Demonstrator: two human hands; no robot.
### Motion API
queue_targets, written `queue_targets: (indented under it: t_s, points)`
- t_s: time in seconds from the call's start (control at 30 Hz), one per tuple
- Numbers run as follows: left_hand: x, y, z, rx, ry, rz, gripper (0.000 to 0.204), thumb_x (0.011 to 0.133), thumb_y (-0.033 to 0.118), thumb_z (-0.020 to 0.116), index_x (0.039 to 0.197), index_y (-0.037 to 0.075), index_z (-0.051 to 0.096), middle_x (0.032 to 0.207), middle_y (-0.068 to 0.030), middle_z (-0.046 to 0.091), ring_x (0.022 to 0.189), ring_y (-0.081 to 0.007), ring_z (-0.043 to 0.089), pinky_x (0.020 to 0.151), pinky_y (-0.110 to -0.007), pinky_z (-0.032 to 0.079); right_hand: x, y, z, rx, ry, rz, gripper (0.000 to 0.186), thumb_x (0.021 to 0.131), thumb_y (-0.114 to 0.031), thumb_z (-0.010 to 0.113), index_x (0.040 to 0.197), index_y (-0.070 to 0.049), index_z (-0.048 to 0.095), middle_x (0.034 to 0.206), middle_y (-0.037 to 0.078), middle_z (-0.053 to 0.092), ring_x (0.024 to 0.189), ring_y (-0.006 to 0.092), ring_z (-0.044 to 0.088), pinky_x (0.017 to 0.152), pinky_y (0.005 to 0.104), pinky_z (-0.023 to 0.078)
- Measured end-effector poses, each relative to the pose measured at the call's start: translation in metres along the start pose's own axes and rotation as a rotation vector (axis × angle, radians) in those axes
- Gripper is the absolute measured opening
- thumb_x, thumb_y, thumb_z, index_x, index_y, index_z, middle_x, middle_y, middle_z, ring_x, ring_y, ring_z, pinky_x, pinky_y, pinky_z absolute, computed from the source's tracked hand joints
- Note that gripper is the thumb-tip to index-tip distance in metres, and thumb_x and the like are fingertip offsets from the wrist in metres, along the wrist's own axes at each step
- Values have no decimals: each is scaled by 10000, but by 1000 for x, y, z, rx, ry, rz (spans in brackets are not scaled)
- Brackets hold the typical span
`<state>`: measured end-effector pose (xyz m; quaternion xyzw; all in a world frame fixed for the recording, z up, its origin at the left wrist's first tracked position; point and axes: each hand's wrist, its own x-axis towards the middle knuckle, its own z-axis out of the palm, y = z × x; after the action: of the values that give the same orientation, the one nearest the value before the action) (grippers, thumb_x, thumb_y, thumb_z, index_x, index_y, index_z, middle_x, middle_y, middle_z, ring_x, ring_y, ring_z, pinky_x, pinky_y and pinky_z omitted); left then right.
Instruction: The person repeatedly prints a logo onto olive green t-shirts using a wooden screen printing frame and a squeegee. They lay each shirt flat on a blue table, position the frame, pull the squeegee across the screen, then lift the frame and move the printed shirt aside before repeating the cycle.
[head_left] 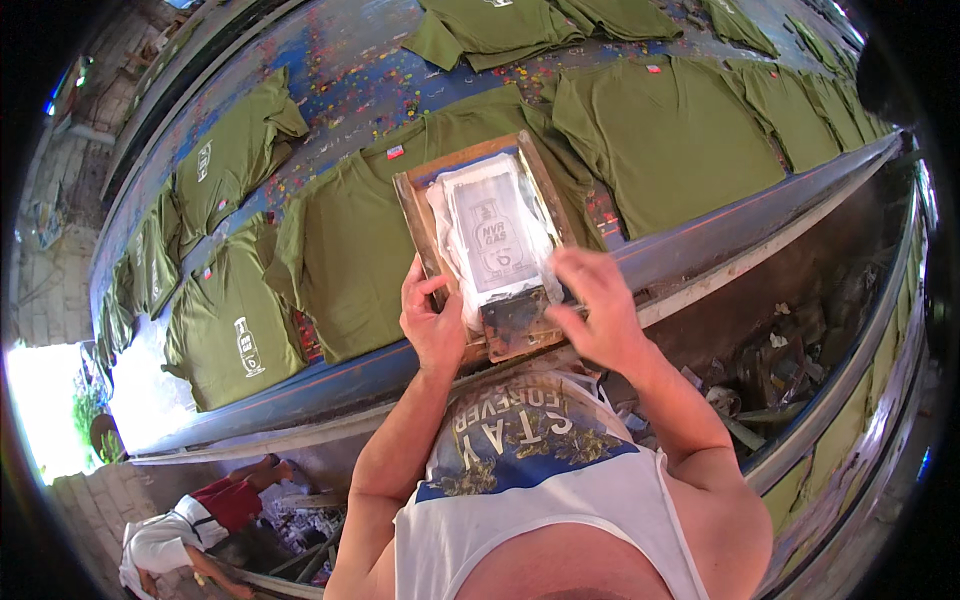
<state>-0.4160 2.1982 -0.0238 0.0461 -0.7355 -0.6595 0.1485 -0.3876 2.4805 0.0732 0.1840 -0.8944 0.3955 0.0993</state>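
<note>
A wooden screen-printing frame (412, 215) lies over a green T-shirt (350, 235) on the long table in front of me. Its pale mesh (497, 225) bears a bottle-shaped design, bordered by white, ink-smeared material. At the near end sits a dark, stained patch (512, 322); I cannot tell what it is. My left hand (434, 318) is closed on the frame's near left side, thumb on top. Beside the near right corner is my right hand (600, 312), slightly blurred, fingers and thumb apart, with nothing visible in it.
Printed green shirts (240, 335) lie to the left, unprinted ones (670, 135) to the right. The table (350, 60) is spattered with coloured ink. Rubbish (780, 350) fills a trough along its near side. Another person (185, 530) bends over at the lower left.
</note>
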Motion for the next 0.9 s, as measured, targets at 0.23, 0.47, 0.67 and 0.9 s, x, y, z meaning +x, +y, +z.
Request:
queue_targets:
  t_s: [0.23,0.47,0.67,0.9]
  points:
    - [14,15,-3,-219,42,-242,495,1025,-67,747,1502,-84,615,1489,-205,688,1349,-241,693,1162,-368,556,9,-45,7,-224,-208,-285,355,888,-104,715,1234,-50,769,1255,103,738,1220,325,694,1056,470,550]
    - [57,28,-25,182,-142,-255,727,884,58,889,1547,-56,613,1137,-132,740,868,-160,705,798,-351,618,67,-47,-2,-175,-376,-90,362,872,69,653,1202,-12,778,1113,184,772,1141,426,707,1020,514,583]
    - [70,23,-28,134,-244,-358,779,855,88,886,1568,-56,608,829,-29,707,794,-148,693,779,-360,599,50,-61,-12,-192,-417,-32,332,900,37,660,1199,-24,790,1178,170,782,1156,415,715,1051,512,579]
    - [71,25,-28,146,-285,-347,779,860,97,881,1577,-47,611,810,-27,702,762,-150,691,765,-364,597,-9,-63,28,-349,-113,-139,423,887,41,696,1277,-69,815,1276,114,780,1247,359,743,1062,484,620]
